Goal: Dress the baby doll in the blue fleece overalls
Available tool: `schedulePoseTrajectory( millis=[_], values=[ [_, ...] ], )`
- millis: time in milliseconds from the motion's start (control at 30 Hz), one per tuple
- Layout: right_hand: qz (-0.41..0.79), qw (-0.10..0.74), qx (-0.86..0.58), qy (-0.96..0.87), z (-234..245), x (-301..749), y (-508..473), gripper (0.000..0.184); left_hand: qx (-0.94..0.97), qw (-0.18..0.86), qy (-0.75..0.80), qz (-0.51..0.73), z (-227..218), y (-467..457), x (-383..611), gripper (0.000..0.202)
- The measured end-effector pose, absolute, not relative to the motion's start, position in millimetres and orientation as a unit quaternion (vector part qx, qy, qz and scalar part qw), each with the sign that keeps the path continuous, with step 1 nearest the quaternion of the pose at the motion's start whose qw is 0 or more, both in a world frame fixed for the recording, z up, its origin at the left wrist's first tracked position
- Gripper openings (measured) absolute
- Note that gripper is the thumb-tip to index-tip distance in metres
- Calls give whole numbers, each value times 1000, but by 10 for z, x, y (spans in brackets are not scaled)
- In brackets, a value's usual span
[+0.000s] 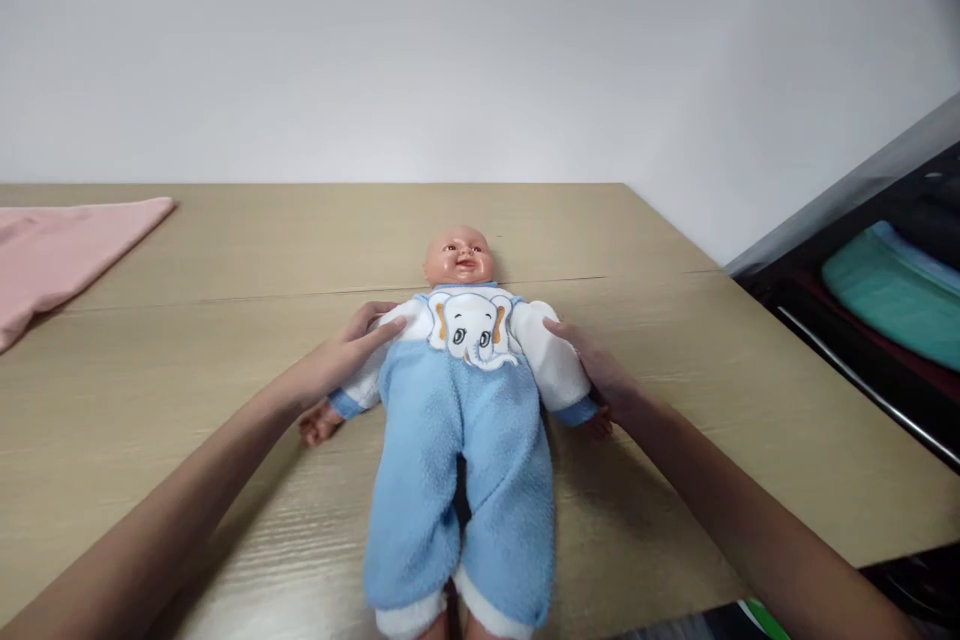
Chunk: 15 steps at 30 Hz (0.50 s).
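A baby doll (461, 420) lies on its back on the wooden table (262, 250), head toward the wall and legs toward me. It wears a fleecy blue and white outfit with an elephant face (474, 328) on the chest. On the doll's upper sleeve at the left, my left hand (358, 340) is closed, with the thumb on top and the other fingers partly behind the arm. My right hand (600, 360) grips the opposite white sleeve, thumb on top; its other fingers are hidden behind it. The doll's feet are cut off by the lower frame edge.
A pink cloth (67, 255) lies at the table's left side. Beyond the right table edge is a dark container or case with folded teal cloth (896, 290). A white wall (450, 50) stands behind the table. Something green and dark shows below the near edge.
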State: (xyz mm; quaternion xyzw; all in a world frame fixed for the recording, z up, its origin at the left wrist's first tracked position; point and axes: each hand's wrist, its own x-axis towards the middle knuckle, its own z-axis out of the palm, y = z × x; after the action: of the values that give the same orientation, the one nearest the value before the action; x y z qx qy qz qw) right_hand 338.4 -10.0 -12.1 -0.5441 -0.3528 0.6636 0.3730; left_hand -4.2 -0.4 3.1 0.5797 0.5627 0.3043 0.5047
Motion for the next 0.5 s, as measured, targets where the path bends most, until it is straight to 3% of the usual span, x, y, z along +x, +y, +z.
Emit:
schedulePoseTrajectory(
  millis=[167,500],
  values=[
    [668,398,-506,-373,-231,3173,-145,43,505,546,571,348,54,-131,247,78],
    [685,399,-485,-369,12,3052,-227,39,410,574,585,399,200,-407,282,80]
  ],
)
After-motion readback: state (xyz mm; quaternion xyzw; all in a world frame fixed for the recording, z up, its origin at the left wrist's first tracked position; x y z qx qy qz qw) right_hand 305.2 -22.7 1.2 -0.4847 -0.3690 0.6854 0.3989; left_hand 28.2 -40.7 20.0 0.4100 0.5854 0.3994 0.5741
